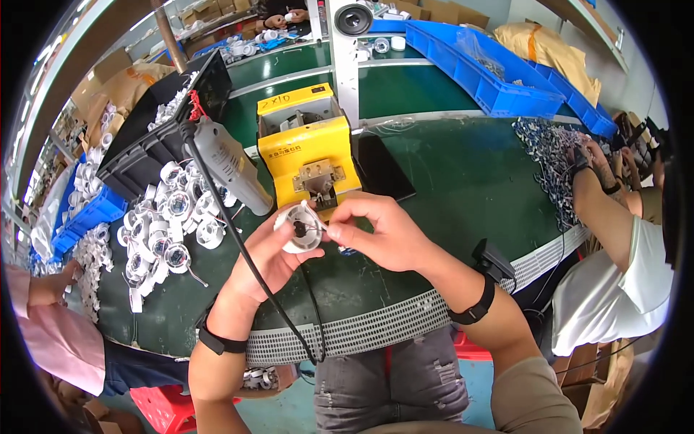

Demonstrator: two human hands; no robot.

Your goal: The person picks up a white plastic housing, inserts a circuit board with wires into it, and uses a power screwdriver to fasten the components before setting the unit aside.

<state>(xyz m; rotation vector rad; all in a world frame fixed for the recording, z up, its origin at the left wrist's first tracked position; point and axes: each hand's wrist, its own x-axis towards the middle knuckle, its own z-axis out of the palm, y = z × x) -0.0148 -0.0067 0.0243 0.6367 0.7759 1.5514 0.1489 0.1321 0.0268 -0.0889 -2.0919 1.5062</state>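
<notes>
Viewing through the head camera, I record the left hand [280, 258] clamped around a white round housing [309, 236], above the front of the green worktop [448, 188]. Right hand [389, 233]: thumb and forefinger at the housing's right rim; cannot tell whether they pinch a wire. The housing is cup-shaped, tilted, its open side showing dark wiring. Just beyond it: yellow machine [293, 141]. To the left: a pile of white housings [173, 217], some trailing wires, and a grey cylindrical tool [230, 165]. Farther left: black crate [134, 166] and blue tray [97, 215], both holding white parts. Rear right: blue bin [510, 98], clear bag and small pieces inside. In the way: a black cable [251, 260] crosses before the left wrist.
</notes>
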